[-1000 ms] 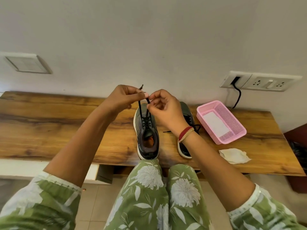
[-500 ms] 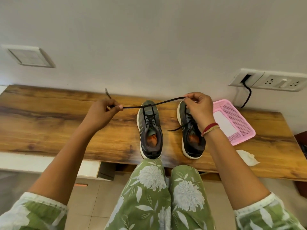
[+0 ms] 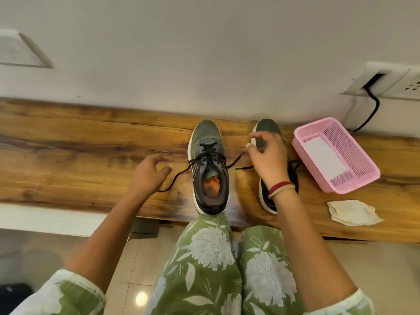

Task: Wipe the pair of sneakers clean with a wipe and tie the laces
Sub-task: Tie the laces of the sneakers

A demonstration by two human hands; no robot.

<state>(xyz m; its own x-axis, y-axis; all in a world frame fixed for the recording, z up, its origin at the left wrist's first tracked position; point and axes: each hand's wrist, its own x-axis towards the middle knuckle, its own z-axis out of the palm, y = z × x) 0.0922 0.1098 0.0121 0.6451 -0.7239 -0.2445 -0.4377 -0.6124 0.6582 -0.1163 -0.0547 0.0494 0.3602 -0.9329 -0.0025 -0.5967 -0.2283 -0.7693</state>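
Whereas laces (image 3: 174, 178) were taut a half-second back, left hand (image 3: 147, 173) and right hand (image 3: 269, 160) now spread loose, holding nothing (first knot likely cinched); ends slack on counter (image 3: 79, 155) beside sneaker (image 3: 208, 142), bow pending.

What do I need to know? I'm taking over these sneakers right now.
Left hand: open, fingers loosely curled beside the near lace end, which lies on the bench.
Right hand: fingertips at the other lace end; grip unclear.
Left sneaker and right sneaker stand side by side; crumpled wipe lies beside the pink basket.
Done: wiping, apparently.
Left: no bow visible on either; tie both.
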